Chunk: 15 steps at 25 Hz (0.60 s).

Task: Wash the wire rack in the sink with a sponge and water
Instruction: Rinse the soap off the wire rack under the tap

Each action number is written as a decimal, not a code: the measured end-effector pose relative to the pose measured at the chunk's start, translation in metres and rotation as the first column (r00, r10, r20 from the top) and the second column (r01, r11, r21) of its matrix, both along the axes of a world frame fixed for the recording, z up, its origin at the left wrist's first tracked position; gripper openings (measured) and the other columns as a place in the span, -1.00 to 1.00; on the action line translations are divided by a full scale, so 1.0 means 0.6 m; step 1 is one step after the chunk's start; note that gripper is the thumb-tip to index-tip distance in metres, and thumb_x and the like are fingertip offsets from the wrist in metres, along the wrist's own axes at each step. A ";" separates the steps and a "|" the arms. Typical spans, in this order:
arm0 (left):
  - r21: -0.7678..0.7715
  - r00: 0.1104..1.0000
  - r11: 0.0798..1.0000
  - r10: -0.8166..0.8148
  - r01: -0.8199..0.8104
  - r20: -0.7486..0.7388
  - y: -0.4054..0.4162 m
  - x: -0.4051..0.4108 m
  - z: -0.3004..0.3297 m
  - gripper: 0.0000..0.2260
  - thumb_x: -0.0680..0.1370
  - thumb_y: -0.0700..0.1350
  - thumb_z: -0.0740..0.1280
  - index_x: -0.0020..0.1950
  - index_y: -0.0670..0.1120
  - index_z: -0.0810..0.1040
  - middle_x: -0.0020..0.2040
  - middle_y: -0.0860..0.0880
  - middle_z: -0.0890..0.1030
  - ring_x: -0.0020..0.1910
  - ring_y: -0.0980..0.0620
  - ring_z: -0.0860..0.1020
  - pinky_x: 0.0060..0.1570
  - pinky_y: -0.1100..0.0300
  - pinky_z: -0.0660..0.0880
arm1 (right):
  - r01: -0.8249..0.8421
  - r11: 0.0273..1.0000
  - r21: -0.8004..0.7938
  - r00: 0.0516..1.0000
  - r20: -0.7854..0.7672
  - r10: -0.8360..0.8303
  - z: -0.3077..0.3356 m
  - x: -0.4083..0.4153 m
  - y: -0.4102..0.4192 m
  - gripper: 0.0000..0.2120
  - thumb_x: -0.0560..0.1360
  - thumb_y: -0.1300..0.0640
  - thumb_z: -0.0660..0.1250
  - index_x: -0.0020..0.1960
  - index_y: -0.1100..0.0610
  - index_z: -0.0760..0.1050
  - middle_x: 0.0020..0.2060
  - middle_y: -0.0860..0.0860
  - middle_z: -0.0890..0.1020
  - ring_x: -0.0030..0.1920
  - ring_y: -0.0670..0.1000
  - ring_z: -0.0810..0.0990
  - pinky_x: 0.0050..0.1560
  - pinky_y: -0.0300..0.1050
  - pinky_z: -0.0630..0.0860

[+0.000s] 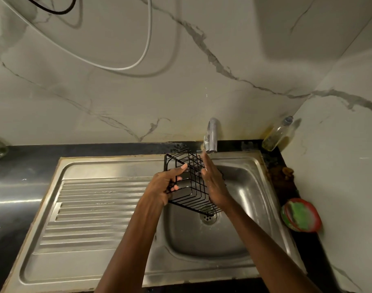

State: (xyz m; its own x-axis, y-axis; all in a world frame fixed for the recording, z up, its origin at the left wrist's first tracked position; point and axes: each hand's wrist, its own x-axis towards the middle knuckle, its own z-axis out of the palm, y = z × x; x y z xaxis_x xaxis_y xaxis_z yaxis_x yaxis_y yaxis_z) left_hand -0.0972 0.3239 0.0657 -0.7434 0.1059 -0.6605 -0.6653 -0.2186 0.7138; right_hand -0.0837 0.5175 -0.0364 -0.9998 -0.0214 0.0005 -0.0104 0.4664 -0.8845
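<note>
rinsing the rack under the tap

the steel sink (252, 187) takes up most of the view, with its ribbed drainboard to the left and the basin to the right. the black wire rack (193, 182) is held tilted over the basin, just below the tap (211, 135) and above the drain (208, 217), with its lower corner dipping towards the drain. the left hand (166, 185) grips the rack's near side, thumb on top and fingers curled through the wires. the right hand (212, 182) lies flat against the rack's right face with its fingers straight and together, holding nothing; it looks wet. the green sponge (298, 214) sits in a red dish (315, 220) on the counter to the right, well apart from both hands.

this looks like a rinse or hand rub rather than scrubbing. to do it well, keep the left grip firm so the rack cannot twist. turn the rack so the water reaches each face, and run the flat palm along the wires, not across them. keep the rack low in the basin to limit splashing. if any soil is left on the wires, the sponge is the better tool.
</note>
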 end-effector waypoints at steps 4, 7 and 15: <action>-0.011 1.000 1.000 0.006 -0.006 -0.007 -0.003 0.002 0.003 -0.52 0.28 0.02 0.65 0.09 -0.21 0.75 -0.16 -0.07 0.58 -0.44 0.14 0.41 -0.51 0.31 0.42 | 0.236 0.930 -0.283 0.917 0.383 -0.116 -0.066 0.016 0.053 -0.33 0.67 -0.26 0.02 0.64 0.06 -0.04 0.62 -0.04 0.06 0.60 -0.04 0.03 0.61 0.02 -0.06; -0.009 0.999 1.000 0.021 -0.020 0.042 -0.016 -0.001 -0.006 -0.75 0.29 0.05 0.66 -0.19 -0.09 0.79 -0.20 -0.04 0.57 -0.44 0.13 0.38 -0.46 0.28 0.42 | 0.340 0.933 -0.120 0.866 0.427 -0.261 -0.082 -0.011 0.050 -0.33 0.64 -0.27 0.08 0.59 0.13 0.17 0.57 0.09 0.23 0.57 0.09 0.19 0.57 0.03 0.07; 0.080 0.998 0.996 0.050 -0.046 -0.046 0.018 0.021 0.025 -0.80 0.35 -0.16 0.64 -0.21 -0.19 0.67 -0.35 -0.04 0.63 -0.42 0.11 0.53 -0.53 0.29 0.41 | 0.739 0.653 -0.166 0.570 0.670 -0.475 -0.017 -0.123 0.023 -0.75 0.58 -0.03 0.23 -0.17 0.10 0.49 -0.40 -0.02 0.53 -0.46 -0.02 0.46 -0.47 -0.24 0.39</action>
State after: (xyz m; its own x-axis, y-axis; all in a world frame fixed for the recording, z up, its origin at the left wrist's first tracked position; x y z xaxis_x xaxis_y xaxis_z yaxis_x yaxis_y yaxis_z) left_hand -0.0846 0.3346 0.0810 -0.7792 0.1193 -0.6153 -0.6183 -0.3064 0.7237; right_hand -0.1572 0.5314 -0.0466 -0.5861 0.4612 -0.6662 0.6559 -0.2126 -0.7243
